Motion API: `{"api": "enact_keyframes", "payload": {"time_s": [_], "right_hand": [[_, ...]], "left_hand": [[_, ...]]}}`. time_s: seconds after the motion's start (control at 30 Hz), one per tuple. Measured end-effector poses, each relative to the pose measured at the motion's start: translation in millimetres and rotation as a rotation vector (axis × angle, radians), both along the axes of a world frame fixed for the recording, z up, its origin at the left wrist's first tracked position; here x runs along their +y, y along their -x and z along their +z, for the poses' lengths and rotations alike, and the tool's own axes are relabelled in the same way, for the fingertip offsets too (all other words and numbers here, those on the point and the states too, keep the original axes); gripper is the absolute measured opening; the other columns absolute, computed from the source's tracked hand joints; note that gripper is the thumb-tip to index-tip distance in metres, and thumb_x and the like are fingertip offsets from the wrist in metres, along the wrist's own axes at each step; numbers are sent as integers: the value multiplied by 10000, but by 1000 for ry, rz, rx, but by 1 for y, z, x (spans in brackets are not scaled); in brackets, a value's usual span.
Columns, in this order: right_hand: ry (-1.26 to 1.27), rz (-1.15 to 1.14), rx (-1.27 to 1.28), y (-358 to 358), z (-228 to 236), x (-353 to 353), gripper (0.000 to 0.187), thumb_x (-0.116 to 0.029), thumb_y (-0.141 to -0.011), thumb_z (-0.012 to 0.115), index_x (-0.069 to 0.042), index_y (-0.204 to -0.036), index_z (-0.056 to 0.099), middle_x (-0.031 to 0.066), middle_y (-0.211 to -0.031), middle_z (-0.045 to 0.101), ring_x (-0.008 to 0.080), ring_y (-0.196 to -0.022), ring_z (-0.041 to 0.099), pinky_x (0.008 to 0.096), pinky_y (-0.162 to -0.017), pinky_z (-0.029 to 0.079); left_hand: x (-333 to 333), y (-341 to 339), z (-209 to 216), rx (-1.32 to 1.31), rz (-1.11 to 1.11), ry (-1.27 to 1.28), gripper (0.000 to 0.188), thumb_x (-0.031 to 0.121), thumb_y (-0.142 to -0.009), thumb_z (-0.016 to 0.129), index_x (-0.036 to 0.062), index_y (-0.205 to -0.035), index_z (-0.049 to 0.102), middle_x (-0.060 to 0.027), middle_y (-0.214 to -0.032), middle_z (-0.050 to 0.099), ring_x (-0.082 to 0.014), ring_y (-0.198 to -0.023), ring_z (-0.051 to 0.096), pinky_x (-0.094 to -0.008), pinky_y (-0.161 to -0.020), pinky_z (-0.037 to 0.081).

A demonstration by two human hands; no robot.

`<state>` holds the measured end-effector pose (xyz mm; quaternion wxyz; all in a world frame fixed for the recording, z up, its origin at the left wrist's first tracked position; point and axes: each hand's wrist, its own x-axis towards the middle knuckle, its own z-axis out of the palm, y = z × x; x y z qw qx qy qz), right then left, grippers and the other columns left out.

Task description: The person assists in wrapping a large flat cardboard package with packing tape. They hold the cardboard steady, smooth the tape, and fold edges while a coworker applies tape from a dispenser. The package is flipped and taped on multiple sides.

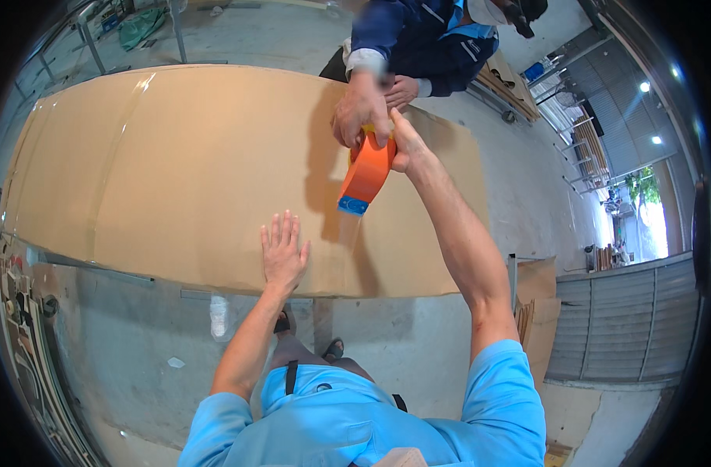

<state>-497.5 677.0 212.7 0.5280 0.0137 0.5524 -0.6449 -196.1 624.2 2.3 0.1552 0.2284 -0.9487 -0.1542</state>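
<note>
A large cardboard box [192, 179] lies in front of me. My left hand [281, 253] rests flat on its near part, fingers stretched out and holding nothing. My right hand [404, 145] reaches forward and grips the right side of an orange tape dispenser [369, 170], its far fingers partly hidden. A co-worker's hand [361, 113] holds the same dispenser from the far side. The dispenser's blue cutting end [353, 205] points toward me, and a strip of clear tape [349, 232] runs from it toward the cardboard.
The co-worker [425, 47] stands across the box, with a second hand [402, 91] near its far edge. Cardboard pieces [536, 300] stand at my right. A clear plastic-looking item [218, 317] lies on the floor beside the box. Long stacked strips [36, 350] line the left.
</note>
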Motion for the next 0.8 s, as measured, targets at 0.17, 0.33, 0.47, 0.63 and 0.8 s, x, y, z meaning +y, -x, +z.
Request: {"api": "enact_keyframes", "payload": {"time_s": [0.17, 0.33, 0.47, 0.63, 0.8], "right_hand": [[-102, 275, 207, 1, 11, -2, 737, -624, -1046, 196, -51, -1501, 290, 140, -1401, 490, 280, -1309, 507, 484, -1048, 474], [-215, 334, 232, 7, 4, -3, 706, -637, -1042, 208, -132, -1520, 329, 111, -1445, 482, 262, -1319, 506, 464, -1053, 465], [-362, 382, 473, 16, -10, -9, 756, -689, -1017, 233, -127, -1498, 392, 119, -1361, 569, 269, -1259, 559, 489, -1008, 487], [-541, -25, 726, 43, -32, -27, 854, -766, -946, 343, -19, -1247, 629, 142, -1196, 673, 306, -1061, 670, 518, -902, 536], [-762, -363, 1472, 92, -48, -18, 671, -636, -958, 500, 1, -935, 708, 209, -885, 721, 370, -851, 708, 459, -766, 542]], "left_hand": [[0, 1, -4, 26, 12, -15, 656, 380, -965, 551, 100, -1532, 377, -91, -1624, 298, -299, -1514, 227, -534, -1235, 128], [0, 1, -5, 2, 21, 5, 660, 406, -947, 557, 106, -1516, 410, -79, -1619, 305, -293, -1515, 218, -528, -1234, 141], [0, 1, -3, -10, 14, 8, 659, 400, -943, 566, 101, -1510, 416, -80, -1618, 306, -296, -1510, 227, -530, -1232, 147], [0, 2, -1, -5, 3, -13, 645, 385, -955, 564, 105, -1515, 407, -84, -1617, 312, -295, -1509, 234, -522, -1232, 146], [-1, 2, -4, -2, 29, 9, 657, 415, -951, 561, 122, -1519, 407, -81, -1617, 310, -285, -1507, 236, -525, -1231, 150]]}}
